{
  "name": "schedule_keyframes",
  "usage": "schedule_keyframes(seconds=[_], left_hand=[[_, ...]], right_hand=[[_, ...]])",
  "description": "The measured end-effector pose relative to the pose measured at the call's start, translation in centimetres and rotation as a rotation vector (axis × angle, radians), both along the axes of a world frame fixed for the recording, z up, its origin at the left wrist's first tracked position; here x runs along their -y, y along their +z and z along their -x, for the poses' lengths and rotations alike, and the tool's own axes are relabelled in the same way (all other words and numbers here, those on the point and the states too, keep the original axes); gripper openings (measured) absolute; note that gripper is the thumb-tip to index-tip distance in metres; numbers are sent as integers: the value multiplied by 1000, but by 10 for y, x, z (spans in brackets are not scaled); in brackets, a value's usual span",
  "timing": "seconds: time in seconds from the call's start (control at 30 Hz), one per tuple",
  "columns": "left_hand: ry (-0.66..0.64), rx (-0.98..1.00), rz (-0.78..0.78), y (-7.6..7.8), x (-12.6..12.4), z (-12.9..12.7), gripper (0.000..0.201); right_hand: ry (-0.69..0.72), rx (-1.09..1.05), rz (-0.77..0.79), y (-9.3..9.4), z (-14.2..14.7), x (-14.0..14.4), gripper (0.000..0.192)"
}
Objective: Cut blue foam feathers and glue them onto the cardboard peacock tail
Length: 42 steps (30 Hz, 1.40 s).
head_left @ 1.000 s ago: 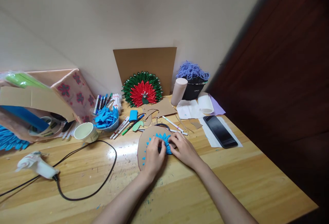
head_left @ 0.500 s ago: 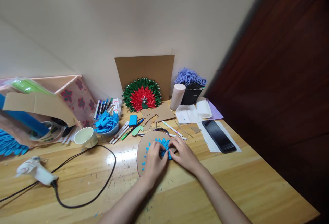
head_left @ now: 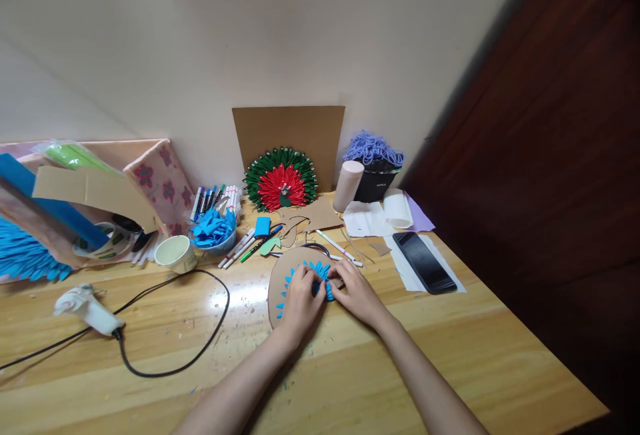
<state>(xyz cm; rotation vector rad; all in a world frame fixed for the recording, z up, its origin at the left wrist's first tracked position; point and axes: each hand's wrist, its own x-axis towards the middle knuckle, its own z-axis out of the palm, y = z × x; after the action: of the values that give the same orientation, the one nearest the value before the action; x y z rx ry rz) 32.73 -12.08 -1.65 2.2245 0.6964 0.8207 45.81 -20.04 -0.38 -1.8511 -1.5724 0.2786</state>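
On the wooden table (head_left: pixel 450 355), a rounded cardboard piece (head_left: pixel 277 286) lies flat near the middle, with its long axis running from the person toward the wall. Blue paper petals (head_left: pixel 320 274) sit on it in a fan, their tips pointing outward, mostly away from the person. The left hand (head_left: pixel 299 302) rests on the cardboard, fingers curled down onto the petals. The right hand (head_left: pixel 356 293) meets it from the other side, and its fingertips pinch one blue petal between the two hands. Behind them stands one finished red and green fan (head_left: pixel 281 178) against a brown board. One black phone (head_left: pixel 424 262) lies to the right, one glue gun (head_left: pixel 87 306) to the left, one paper cup (head_left: pixel 175 253) near a bowl of blue pieces (head_left: pixel 214 232).
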Motion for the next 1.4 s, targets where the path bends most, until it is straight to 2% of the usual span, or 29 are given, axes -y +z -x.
schedule_keyframes(seconds=[0.27, 0.53, 0.93, 1.4], left_hand=[[73, -16, 5, 0, 0, 0, 7], [65, -32, 18, 4, 1, 1, 8], [80, -20, 34, 4, 0, 0, 5], [50, -78, 49, 2, -1, 0, 4]], right_hand=[[46, 62, 34, 3, -2, -2, 14], [145, 155, 108, 12, -12, -8, 10], [243, 126, 121, 21, -18, -13, 7], [232, 146, 105, 10, -18, -14, 7]])
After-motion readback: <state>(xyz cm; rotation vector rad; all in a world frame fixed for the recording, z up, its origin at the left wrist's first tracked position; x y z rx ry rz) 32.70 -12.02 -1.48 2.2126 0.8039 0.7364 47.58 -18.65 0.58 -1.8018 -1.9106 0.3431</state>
